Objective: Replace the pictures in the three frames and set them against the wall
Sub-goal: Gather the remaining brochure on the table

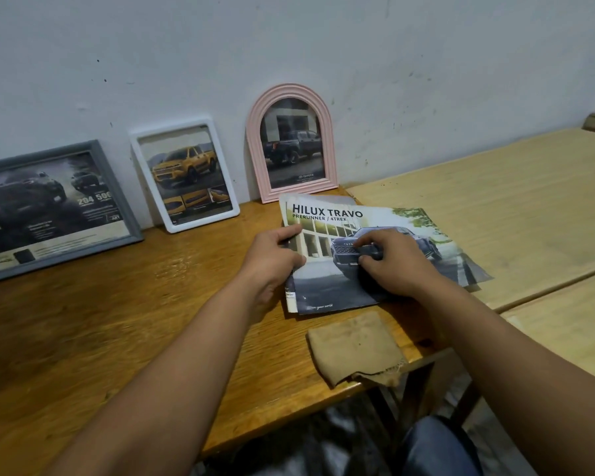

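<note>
three frames lean on the wall (426,80) at ten to twelve o'clock: grey frame (117,201), white frame (232,204), pink arched frame (255,142), each holding a truck picture. left hand (272,259) pinches the hilux brochure (323,286) edge; right hand (392,266), fingers curled, pinches a small dark object on it.

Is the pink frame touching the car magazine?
Cannot tell. In the head view the magazine's top corner reaches the pink frame's base, but no clear gap or contact shows.
</note>
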